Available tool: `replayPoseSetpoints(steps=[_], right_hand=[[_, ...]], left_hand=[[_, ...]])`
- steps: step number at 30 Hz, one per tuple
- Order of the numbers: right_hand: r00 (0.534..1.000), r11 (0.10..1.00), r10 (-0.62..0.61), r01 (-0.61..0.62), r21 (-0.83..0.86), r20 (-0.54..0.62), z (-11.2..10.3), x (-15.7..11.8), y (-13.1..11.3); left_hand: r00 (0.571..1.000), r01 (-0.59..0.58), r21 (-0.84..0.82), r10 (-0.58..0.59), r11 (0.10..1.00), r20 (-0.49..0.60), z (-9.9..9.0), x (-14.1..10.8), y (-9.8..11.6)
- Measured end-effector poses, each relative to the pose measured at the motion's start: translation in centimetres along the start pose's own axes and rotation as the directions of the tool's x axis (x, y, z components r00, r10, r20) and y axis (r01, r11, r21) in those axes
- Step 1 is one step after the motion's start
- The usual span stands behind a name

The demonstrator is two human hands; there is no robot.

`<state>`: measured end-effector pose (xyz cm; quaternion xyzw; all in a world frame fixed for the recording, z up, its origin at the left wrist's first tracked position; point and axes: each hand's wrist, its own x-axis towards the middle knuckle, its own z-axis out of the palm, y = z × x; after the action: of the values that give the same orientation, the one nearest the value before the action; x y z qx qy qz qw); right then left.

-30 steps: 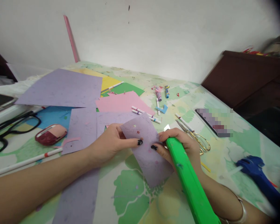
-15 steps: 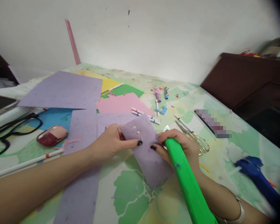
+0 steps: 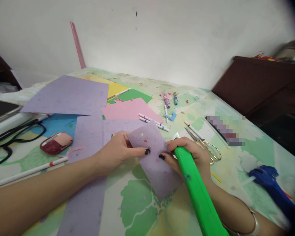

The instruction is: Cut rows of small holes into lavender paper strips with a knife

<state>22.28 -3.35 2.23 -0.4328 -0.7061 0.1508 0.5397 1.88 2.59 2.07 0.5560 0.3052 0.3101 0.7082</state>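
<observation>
White wall [image 3: 162,42] spans the whole far side, over a table [image 3: 134,193] dressed in a leafy green, white and yellow cover; brown cabinet [image 3: 255,82] at far right; wide purple sheet [image 3: 68,96] at far left, pink sheet [image 3: 130,109] to its right; and near centre, the action! Left hand [image 3: 115,149] is pinched narrow on the left edge of a small purple piece [image 3: 157,173], which tilts above the table between both hands; right hand [image 3: 194,150] is curled round a green tool [image 3: 196,186], its thumb against the piece's right part; good form, I'd judge, means a steady left pinch, paper flat, tool's pale tip clear of the skin; on to materials: the tool is long, angular, seemingly smooth plastic; gold-handled scissors [image 3: 204,144], slim and looped, lie just right of the right hand; the piece is thin, matte, oblong, lightly creased; tiniest of all, its little spots [image 3: 145,141], some looking like holes!
</observation>
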Motion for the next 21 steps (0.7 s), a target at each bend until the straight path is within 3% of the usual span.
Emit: replayPoseSetpoints(steps=[16,21], right_hand=[[1.0,1.0,-0.009,0.009,-0.028,-0.01,0.1,-0.12,0.24],[1.0,0.999,-0.014,0.013,-0.033,-0.027,0.07,-0.02,0.2]], left_hand=[[0.999,0.048,0.01,-0.048,0.999,0.002,-0.03,-0.05,0.08],[1.0,0.011,-0.04,-0.011,0.999,-0.006,-0.14,0.18,-0.24]])
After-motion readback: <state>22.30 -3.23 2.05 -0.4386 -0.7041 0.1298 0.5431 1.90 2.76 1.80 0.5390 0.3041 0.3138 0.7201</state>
